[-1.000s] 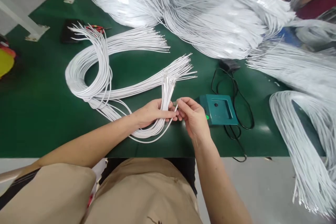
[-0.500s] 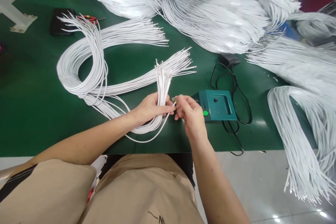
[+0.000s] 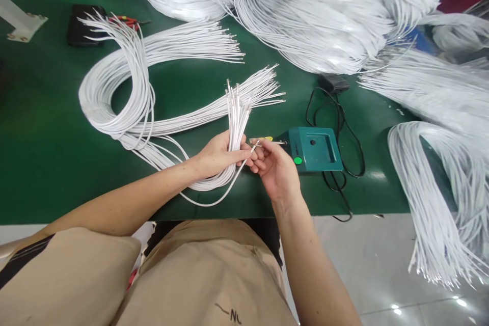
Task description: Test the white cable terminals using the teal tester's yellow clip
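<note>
My left hand [image 3: 225, 155] is closed around a bundle of thin white wires [image 3: 237, 117], whose cut ends point up and away from me. Its thumb presses a single white wire [image 3: 240, 170], set apart from the bundle, against the fingers. Right beside it is my right hand [image 3: 277, 168], palm turned up and fingers loosely bent. The single wire's frayed end lies in front of those fingers, with no thumb over it; whether they touch is unclear. Just right of this hand stands a teal device [image 3: 319, 148] with a green button and a metal tip.
Looped white wires [image 3: 109, 107] lie left on the green table [image 3: 46, 163]. A large wire heap [image 3: 313, 15] covers the back; another bundle [image 3: 424, 198] hangs over the right edge. A black adapter [image 3: 333, 83] with cable, red-handled pliers [image 3: 128, 21] and a black box [image 3: 84, 25] are there.
My right hand has turned from a palm-down pinch at the wire's end to palm up with looser fingers, uncovering the frayed end and the device's tip. The left hand keeps its hold.
</note>
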Demonstrator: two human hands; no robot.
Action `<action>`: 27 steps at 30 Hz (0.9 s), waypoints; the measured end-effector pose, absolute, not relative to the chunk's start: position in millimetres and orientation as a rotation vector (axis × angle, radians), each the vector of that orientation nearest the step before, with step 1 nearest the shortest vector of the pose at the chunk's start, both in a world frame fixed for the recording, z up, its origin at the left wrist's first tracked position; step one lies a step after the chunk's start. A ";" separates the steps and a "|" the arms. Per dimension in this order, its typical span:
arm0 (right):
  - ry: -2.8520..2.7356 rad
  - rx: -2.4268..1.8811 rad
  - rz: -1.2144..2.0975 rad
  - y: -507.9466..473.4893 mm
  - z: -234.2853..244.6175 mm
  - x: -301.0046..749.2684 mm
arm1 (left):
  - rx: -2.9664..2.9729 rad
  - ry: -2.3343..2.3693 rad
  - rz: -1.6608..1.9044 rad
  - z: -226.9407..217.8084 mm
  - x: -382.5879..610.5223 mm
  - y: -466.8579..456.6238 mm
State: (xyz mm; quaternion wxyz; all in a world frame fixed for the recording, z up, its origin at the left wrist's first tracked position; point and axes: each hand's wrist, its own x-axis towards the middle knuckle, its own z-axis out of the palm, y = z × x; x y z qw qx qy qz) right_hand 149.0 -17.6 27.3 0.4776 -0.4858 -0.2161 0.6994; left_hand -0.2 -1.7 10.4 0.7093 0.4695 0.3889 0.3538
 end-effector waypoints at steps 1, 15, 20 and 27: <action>-0.563 -1.195 1.699 -15.7 29.9 149.9 | 1.042 0.835 0.779 11.2 0.1 -2.2; -0.516 -1.077 1.895 -21.8 28.3 161.7 | 1.084 0.765 0.782 4.1 -3.1 -3.0; -0.636 -1.188 1.715 -28.1 30.9 161.9 | 1.024 0.717 0.798 7.2 -1.9 -4.3; -1.082 -1.391 1.365 -28.9 35.4 163.7 | 1.028 0.654 0.744 8.8 -5.1 -3.5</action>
